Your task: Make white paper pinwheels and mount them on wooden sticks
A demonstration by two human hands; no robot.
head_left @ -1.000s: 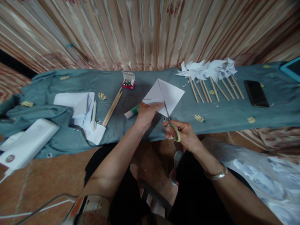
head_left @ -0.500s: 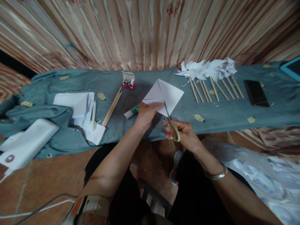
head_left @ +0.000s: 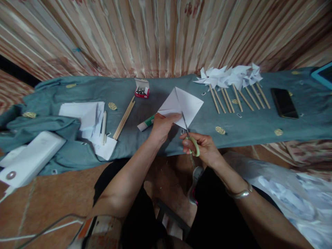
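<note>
Pinching white paper (head_left: 191, 104): left hand (head_left: 161, 128). Gripping scissors (head_left: 196, 147), blades (head_left: 184, 121) across paper: right hand (head_left: 206, 147).

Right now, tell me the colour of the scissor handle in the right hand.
The scissor handle is pale yellow-green, seen in the head view.

Silver bangle (head_left: 242, 194) round right wrist (head_left: 228, 176). Plain black trousers (head_left: 210, 211). Left sleeve (head_left: 103, 233) pale, orange-red patches, dark stripe. Near shoe (head_left: 195, 181) pale, pink trim.

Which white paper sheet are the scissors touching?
The square sheet held in the left hand; the other sheets lie off to the left, away from the scissors.
</note>
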